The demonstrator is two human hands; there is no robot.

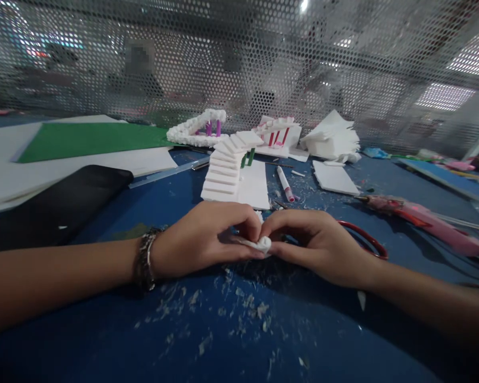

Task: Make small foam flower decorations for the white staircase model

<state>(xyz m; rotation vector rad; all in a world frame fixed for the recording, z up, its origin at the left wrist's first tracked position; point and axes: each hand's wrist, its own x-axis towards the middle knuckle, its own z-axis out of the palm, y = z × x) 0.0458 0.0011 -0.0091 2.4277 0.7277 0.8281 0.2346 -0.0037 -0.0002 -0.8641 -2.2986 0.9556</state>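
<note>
Both of my hands meet over the blue table, pinching one small rolled white piece point(265, 243) that looks like paper or thin foam. My left hand point(211, 234) grips its left side between thumb and fingers. From the right, my right hand point(315, 239) pinches the rolled end with thumb and forefinger. Part of the piece is hidden behind the fingers. Just beyond the hands stands a white model staircase point(223, 173) with green posts on a white base. A red-handled tool point(363, 236), perhaps scissors, lies partly hidden behind my right hand.
White scraps point(259, 311) litter the blue table point(143, 346). A pink glue gun point(431, 223) lies right, a black phone-like slab point(75, 197) left. Farther back are a marker point(285, 184), a white square point(335, 177), green sheet point(96, 139) and other white models point(197, 127), before a perforated metal screen point(239, 64).
</note>
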